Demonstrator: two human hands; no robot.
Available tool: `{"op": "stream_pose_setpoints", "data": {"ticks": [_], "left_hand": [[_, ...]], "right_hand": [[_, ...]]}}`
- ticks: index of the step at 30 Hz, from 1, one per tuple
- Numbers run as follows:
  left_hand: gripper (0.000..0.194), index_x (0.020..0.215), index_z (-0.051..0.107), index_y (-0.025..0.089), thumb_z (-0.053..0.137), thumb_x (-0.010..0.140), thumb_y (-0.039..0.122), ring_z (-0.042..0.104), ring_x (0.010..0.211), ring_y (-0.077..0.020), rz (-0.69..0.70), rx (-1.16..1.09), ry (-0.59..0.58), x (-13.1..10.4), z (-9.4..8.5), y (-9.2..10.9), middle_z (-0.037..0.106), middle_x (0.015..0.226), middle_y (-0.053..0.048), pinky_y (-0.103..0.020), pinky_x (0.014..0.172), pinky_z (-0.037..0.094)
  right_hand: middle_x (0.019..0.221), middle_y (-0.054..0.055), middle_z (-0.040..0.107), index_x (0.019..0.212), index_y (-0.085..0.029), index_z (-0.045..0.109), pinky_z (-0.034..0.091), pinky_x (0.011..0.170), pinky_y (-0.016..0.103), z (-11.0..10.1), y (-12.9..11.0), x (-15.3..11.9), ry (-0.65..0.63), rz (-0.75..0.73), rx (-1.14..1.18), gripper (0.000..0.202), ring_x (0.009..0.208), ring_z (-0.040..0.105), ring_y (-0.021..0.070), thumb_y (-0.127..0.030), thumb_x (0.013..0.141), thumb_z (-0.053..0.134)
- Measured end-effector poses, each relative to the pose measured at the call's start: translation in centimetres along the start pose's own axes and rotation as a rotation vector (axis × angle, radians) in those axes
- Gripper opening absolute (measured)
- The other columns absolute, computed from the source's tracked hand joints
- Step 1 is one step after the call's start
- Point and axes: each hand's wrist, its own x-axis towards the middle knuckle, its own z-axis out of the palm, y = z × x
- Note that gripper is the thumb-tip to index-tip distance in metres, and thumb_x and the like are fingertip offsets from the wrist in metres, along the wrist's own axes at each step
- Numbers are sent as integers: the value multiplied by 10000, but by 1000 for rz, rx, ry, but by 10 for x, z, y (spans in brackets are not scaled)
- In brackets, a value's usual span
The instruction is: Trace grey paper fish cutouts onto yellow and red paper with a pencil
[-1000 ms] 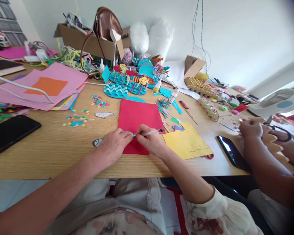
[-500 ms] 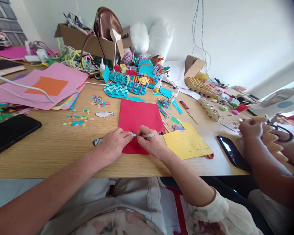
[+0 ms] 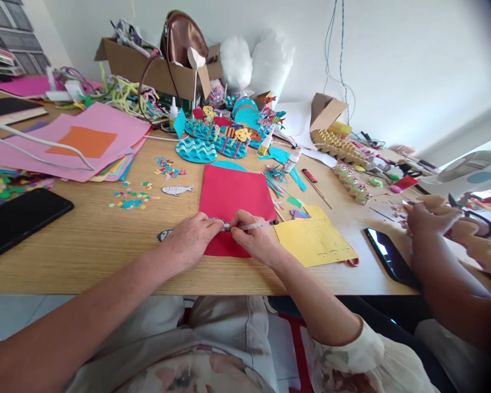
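A sheet of red paper (image 3: pixel 235 191) lies on the wooden table in front of me. With bent fingers my left hand (image 3: pixel 190 237) presses a small paper fish cut-out (image 3: pixel 216 222) down onto it, covering much of the fish. My right hand (image 3: pixel 251 234) pinches a slim white pencil (image 3: pixel 259 224) with a dark end, its tip low beside the fish and hidden by the fingers. Another paper fish (image 3: pixel 164 234) sticks out from beside my left hand. Farther off lies a grey-white paper fish (image 3: pixel 177 190). Yellow paper (image 3: pixel 315 237) with pencil marks lies right of the red sheet.
Confetti dots (image 3: pixel 133 199) and pink sheets (image 3: pixel 65 142) are on the left, with a black phone (image 3: pixel 27 224). Blue sea-themed crafts (image 3: pixel 221 136) and glue bottles (image 3: pixel 293 160) stand behind. At right are another phone (image 3: pixel 390 256) and a co-worker's hand (image 3: pixel 427 221) near scissors (image 3: pixel 474 213).
My hands keep nearly the same place and grip on the red paper. At right the co-worker's hand and the scissors have shifted. The whole view has moved slightly.
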Motion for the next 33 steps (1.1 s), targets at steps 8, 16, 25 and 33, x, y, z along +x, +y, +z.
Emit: {"op": "stream_pose_setpoints", "data": {"ticks": [8,16,25,33], "left_hand": [[289,1083,594,158,352,935,105,550,861,-191,66,-81,93,0,10,-12,642,937,-58,-315,787,461],[312,1071,604,153,337,922,90,562,903,-188,68,-96,85,0,5,-10,651,1018,-70,-331,828,474],[298,1042,626,154,358,922,104,579,945,-195,51,-166,69,0,4,-13,662,1013,-67,-325,857,460],[367,1036,648,188,346,873,56,576,1013,-177,25,-253,50,4,4,-21,670,1076,-24,-302,906,439]], "right_hand": [[542,-58,457,662,-210,467,261,476,212,-1,0,-1,-1,-15,-23,67,494,376,100,-156,687,436],[533,-63,444,665,-211,472,253,478,217,1,3,-2,5,-24,-18,56,490,366,101,-172,693,443],[540,-61,446,671,-210,468,258,475,214,2,1,1,-21,-40,6,53,496,374,101,-179,701,438],[566,-56,460,705,-205,486,285,480,210,4,-1,4,-74,-28,73,62,523,389,108,-166,699,438]]}}
